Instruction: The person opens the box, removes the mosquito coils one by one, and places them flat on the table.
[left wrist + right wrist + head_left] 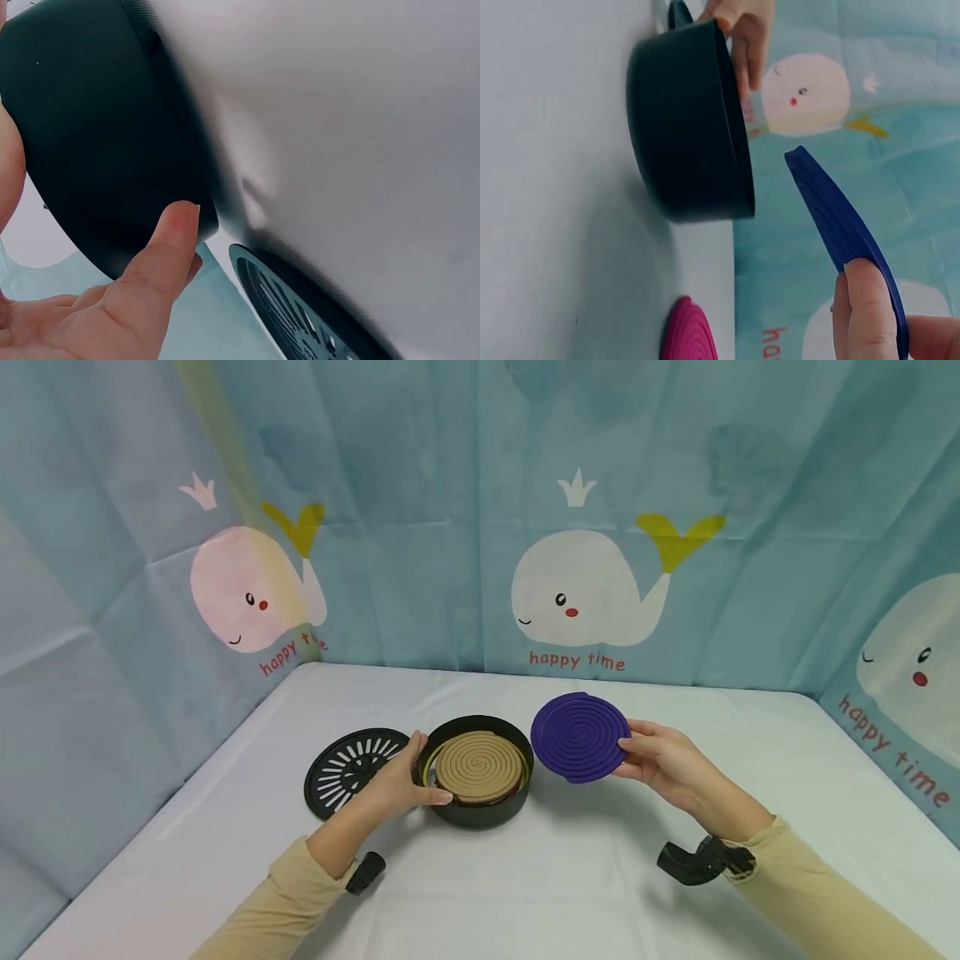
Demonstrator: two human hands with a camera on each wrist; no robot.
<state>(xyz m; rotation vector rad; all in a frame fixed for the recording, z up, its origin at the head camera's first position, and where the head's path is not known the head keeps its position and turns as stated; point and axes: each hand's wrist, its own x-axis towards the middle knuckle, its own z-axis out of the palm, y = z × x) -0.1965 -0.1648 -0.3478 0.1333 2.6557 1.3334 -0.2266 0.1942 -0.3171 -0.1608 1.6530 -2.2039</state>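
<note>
My left hand (396, 787) grips the left side of a round black container (480, 816), its thumb at the near rim. The left wrist view shows its fingers along the container's dark outer wall (97, 135). Inside lies a tan spiral-ribbed round mat (478, 766), with a yellow edge showing around it. To the right, my right hand (663, 762) pinches a purple spiral-ribbed mat (579, 737) by its right edge, thumb on top. The mat is held tilted above the table, beside the container. In the right wrist view the blue-looking mat (840, 225) appears edge-on.
A black slotted round lid (330, 777) lies left of the container, partly behind my left hand. A magenta ribbed mat (688, 334) shows low in the right wrist view. White cloth covers the table (510, 893); a blue whale-print curtain (435, 510) hangs behind.
</note>
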